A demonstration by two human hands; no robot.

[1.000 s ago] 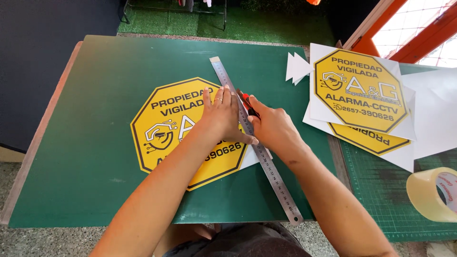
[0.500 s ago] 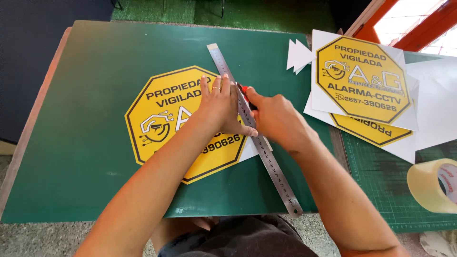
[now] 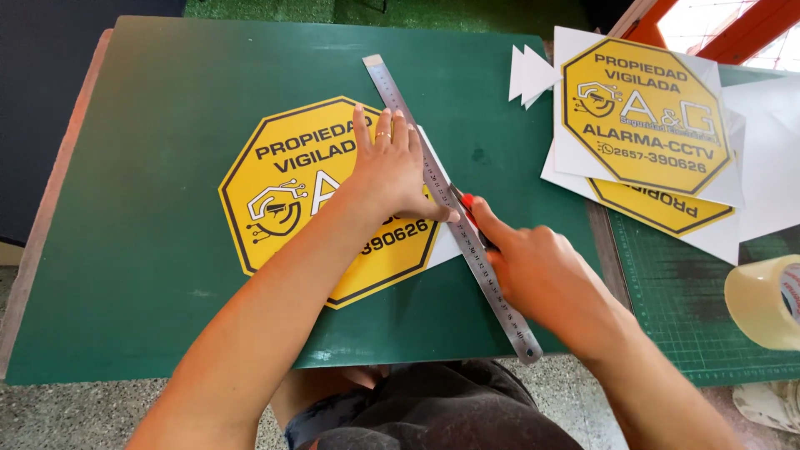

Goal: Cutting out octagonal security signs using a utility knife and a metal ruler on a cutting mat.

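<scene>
A yellow octagonal sign [image 3: 287, 200] with black print lies on the green cutting mat [image 3: 150, 125]. A long steel ruler [image 3: 417, 142] lies slanted along the sign's right edge. My left hand [image 3: 392, 171] presses flat on the ruler and the sign, fingers spread. My right hand [image 3: 537, 271] grips a red-tipped utility knife [image 3: 467, 204], its blade against the ruler's right side. A white paper margin [image 3: 446, 246] shows under the ruler beside the sign.
A stack of uncut yellow signs on white sheets [image 3: 646, 117] lies at the right. White triangular offcuts [image 3: 529, 75] sit beside it. A roll of clear tape [image 3: 762, 300] rests on a second gridded mat [image 3: 683, 308]. The table's front edge is near my body.
My right hand with the knife has slid down along the ruler toward me. My left hand keeps pressing the ruler. The view has shifted slightly.
</scene>
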